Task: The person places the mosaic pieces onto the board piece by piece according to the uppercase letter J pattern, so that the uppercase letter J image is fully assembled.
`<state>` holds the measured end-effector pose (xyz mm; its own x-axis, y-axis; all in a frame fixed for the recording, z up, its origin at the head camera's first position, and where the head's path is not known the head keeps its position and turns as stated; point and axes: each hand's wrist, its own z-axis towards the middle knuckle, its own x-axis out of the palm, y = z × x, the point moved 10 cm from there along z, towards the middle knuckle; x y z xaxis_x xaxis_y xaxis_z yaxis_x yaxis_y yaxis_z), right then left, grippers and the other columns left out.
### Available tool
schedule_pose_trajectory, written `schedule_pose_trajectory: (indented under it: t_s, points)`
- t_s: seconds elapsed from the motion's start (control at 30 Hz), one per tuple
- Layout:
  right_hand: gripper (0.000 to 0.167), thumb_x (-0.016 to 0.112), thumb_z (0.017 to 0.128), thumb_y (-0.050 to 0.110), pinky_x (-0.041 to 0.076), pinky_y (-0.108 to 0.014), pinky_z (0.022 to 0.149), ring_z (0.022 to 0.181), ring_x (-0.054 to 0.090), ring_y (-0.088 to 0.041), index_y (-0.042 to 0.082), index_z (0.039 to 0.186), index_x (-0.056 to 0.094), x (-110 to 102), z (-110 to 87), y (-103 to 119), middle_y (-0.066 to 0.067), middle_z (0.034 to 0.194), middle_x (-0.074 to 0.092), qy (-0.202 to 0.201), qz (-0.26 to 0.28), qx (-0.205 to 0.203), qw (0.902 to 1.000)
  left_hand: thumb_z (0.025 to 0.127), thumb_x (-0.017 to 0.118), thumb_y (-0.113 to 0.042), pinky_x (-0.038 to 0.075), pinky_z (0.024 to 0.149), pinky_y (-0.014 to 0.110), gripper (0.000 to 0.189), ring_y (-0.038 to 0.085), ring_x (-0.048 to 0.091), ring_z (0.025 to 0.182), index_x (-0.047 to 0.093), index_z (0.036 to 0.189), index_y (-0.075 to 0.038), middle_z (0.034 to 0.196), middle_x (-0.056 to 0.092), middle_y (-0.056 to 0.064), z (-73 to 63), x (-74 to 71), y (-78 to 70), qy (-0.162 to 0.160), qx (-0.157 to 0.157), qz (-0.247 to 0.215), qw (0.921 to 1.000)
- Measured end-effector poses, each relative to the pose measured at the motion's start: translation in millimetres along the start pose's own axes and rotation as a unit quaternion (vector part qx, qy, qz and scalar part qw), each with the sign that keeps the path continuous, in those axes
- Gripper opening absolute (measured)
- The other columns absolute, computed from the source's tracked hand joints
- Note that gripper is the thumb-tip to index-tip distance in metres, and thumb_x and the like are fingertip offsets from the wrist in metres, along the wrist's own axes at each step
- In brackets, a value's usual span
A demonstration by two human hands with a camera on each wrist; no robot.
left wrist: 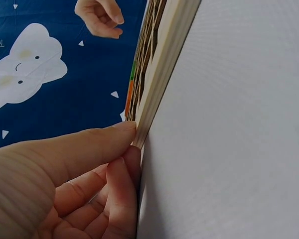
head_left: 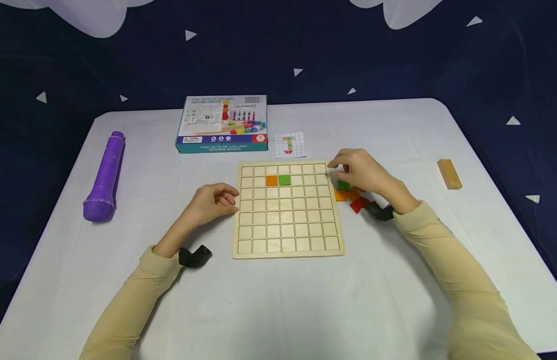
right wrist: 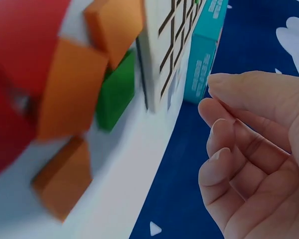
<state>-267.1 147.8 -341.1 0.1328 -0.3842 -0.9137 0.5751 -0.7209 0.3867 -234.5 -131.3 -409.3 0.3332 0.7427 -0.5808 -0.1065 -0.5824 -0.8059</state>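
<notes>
A square wooden grid board lies on the white table. Near its far side, an orange tile and a green tile fill neighbouring cells. My left hand pinches the board's left edge, thumb at the top and a finger at the side, as the left wrist view shows. Above the far right corner hovers my right hand, fingers loosely bent and nothing visible between them. Below that hand lie loose tiles: a green one, several orange ones and red ones.
Behind the board lies a small card with a coloured grid pattern, beside a flat toy box. A purple toy microphone lies at the left, a wooden block at the right. A dark curtain hangs behind the table.
</notes>
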Motion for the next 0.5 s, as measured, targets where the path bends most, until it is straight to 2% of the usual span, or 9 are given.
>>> schedule_pose_trajectory:
  t_s: [0.33,0.5]
  points:
    - [0.019,0.065,0.08,-0.001,0.038,-0.021,0.059,0.069,0.05,-0.018,-0.002,0.098,0.07,-16,-25.0,-25,-0.014,0.091,0.069,-0.033,-0.007,0.042,0.9986,0.076,0.074,-0.004,0.045,0.06,0.014,0.035,0.007,0.055,0.065,0.063,0.108,0.006,0.087,0.065,0.019,-0.8,-0.8,-2.5,0.004,0.003,-0.008,1.0]
    - [0.018,0.064,0.081,-0.001,0.039,-0.022,0.06,0.068,0.05,-0.018,-0.003,0.098,0.071,-18,-36.2,-35,-0.016,0.09,0.07,-0.038,-0.013,0.062,0.9973,0.076,0.074,-0.004,0.045,0.06,0.014,0.035,0.006,0.055,0.065,0.063,0.108,0.006,0.087,0.065,0.018,-1.2,-0.4,-2.6,0.004,0.003,-0.007,1.0]
